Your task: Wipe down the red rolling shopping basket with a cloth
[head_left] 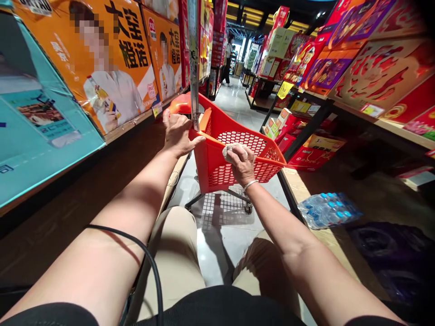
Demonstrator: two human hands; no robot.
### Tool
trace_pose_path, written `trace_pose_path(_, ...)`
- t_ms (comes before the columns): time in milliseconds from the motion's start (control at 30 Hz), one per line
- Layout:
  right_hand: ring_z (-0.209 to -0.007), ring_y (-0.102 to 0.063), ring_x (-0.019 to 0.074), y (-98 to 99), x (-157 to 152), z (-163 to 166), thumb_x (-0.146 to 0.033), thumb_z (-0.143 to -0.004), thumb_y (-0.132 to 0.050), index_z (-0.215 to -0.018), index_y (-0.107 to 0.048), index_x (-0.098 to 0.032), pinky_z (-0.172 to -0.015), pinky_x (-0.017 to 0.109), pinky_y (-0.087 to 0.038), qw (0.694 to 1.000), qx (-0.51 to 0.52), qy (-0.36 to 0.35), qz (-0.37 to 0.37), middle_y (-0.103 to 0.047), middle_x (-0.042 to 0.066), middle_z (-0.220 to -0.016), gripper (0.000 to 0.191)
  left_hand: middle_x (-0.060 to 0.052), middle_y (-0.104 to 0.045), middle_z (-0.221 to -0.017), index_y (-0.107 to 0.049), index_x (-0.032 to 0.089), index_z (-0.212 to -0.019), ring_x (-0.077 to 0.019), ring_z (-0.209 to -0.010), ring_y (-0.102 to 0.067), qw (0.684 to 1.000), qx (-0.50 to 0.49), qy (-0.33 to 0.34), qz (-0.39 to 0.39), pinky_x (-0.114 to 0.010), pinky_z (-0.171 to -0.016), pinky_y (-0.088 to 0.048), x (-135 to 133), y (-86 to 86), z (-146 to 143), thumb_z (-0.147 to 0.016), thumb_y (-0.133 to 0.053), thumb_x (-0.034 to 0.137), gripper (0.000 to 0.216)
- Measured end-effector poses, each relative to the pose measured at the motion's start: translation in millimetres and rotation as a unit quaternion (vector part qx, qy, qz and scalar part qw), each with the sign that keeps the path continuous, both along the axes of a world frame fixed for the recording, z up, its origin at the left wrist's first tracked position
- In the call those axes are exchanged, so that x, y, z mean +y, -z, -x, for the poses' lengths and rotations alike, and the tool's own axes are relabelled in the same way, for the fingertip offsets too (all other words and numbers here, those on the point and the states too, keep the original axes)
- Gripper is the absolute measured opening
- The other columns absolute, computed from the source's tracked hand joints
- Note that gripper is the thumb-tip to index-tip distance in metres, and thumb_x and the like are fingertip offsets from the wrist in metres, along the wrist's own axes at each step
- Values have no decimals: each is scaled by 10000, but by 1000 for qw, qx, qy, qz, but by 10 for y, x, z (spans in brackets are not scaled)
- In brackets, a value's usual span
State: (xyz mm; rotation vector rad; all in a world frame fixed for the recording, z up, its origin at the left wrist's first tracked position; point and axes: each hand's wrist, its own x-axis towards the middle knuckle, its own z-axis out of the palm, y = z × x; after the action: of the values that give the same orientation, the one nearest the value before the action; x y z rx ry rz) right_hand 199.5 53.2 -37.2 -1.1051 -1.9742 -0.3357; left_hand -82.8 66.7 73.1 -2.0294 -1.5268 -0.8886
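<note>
A red plastic shopping cart (234, 174) with honeycomb holes in its walls stands tilted across the view in front of my knees. My left hand (178, 133) grips its left upper corner, fingers bent over the top and thumb lying along the rim. A metal pole (194, 63) rises beside that hand. In my right hand (243, 165) is a crumpled greyish cloth (231, 151), pressed against the near rim of the cart. Fingers wrap over the cloth and hide part of it. A black cable (149, 253) hangs across my left forearm.
Shelves with orange cartons (125, 59) and a turquoise carton (44, 122) line the left. Red gift boxes (384, 81) fill the right shelf, above a pack of water bottles (329, 210). Farther down the tiled aisle (234, 97) a person (228, 61) stands.
</note>
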Motion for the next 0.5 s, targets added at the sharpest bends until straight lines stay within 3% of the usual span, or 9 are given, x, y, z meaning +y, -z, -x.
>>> trace_pose_path(167,-1254,-462,281,636,-25,41,-174,-946,-580,-1162,-725,-354,-1051,509,-400,997,-63,22,26,-620,52,-1303,317,-93,-647,-1077,-600,213,-887,-287,-1174,-503,999,-38,18,-1,-557,-1169,-252,-92,-23,-37,-807,-747,528,357)
trace_pose_path(233,-1222,-461,284,738,-66,28,-181,-953,-573,-1150,-734,-321,-1015,500,-415,993,-109,31,40,-613,65,-1305,290,-103,-658,-1113,-610,230,-893,-320,-1226,-510,998,-48,27,8,-568,-1181,-276,-103,-32,-30,-800,-741,525,336)
trace_pose_path(300,-1180,-472,270,641,-96,-6,-199,-965,-575,-1110,-746,-293,-996,473,-417,984,-170,2,56,-624,67,-1275,243,-106,-660,-1150,-619,246,-911,-336,-1275,-493,998,-54,27,20,-575,-1216,-257,-93,-37,-9,-794,-736,541,338)
trace_pose_path(367,-1129,-488,248,393,-109,-56,-223,-969,-584,-1044,-756,-290,-979,443,-417,973,-218,-43,61,-642,52,-1231,199,-111,-652,-1184,-626,253,-928,-344,-1311,-472,998,-53,28,28,-588,-1257,-194,-76,-44,15,-794,-725,560,348)
trace_pose_path(500,-1152,-491,264,-199,-31,-143,-176,-928,-591,-1118,-738,-317,-1000,452,-411,991,-129,-24,-8,-620,45,-1297,278,-117,-625,-1232,-624,254,-930,-359,-1338,-450,998,-51,29,34,-624,-1282,-91,-77,-64,33,-778,-729,593,386)
